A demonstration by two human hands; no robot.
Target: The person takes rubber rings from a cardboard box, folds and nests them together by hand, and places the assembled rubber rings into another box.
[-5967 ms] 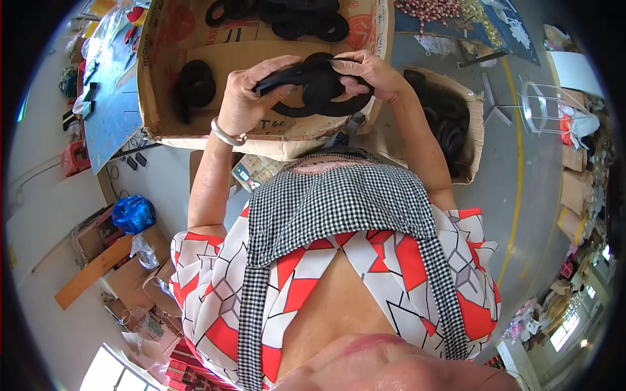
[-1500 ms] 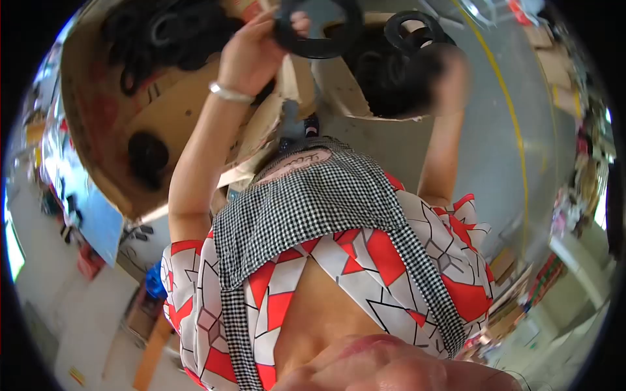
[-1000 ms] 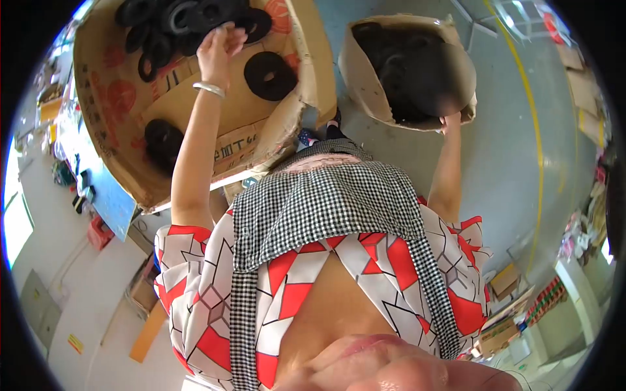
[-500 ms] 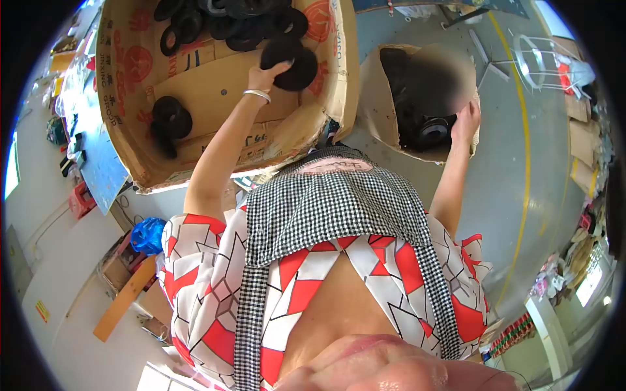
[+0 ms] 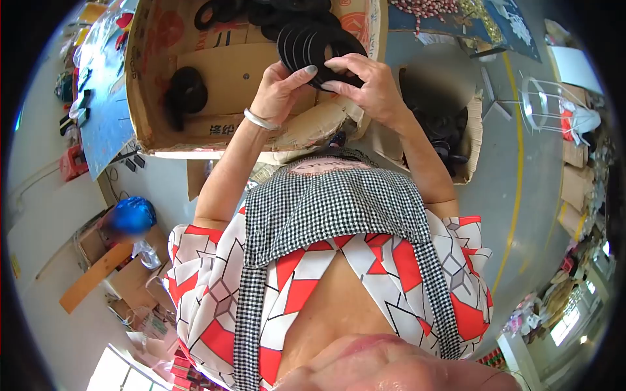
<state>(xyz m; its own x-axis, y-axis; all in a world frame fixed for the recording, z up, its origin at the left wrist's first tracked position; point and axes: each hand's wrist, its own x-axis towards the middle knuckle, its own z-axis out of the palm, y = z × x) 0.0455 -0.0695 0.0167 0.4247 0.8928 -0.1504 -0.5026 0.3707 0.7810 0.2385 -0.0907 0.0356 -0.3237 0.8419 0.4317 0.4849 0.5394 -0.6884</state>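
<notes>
My left hand (image 5: 280, 91), with a pale bangle at its wrist, grips a fanned stack of flat black rings (image 5: 298, 49) over the large cardboard box (image 5: 140, 91). Close beside it, my right hand (image 5: 372, 88) pinches the right side of the same black bundle, thumb and fingers pressed on it. Where one hand's rings end and the other's begin I cannot tell. More black rings (image 5: 212, 14) lie heaped at the far side of the box. A few others (image 5: 188, 90) rest at its left.
A smaller cardboard box (image 5: 475, 140) holding black pieces stands to the right, partly behind my right forearm. At the left is a blue tabletop (image 5: 107, 117), with a blue shiny bundle (image 5: 134, 215) below it. A white round-framed stand (image 5: 538, 107) is at the far right.
My right hand has moved from the smaller box up and left to meet my left hand. The rings, held by the left hand alone before, are now between both hands. The view has shifted slightly.
</notes>
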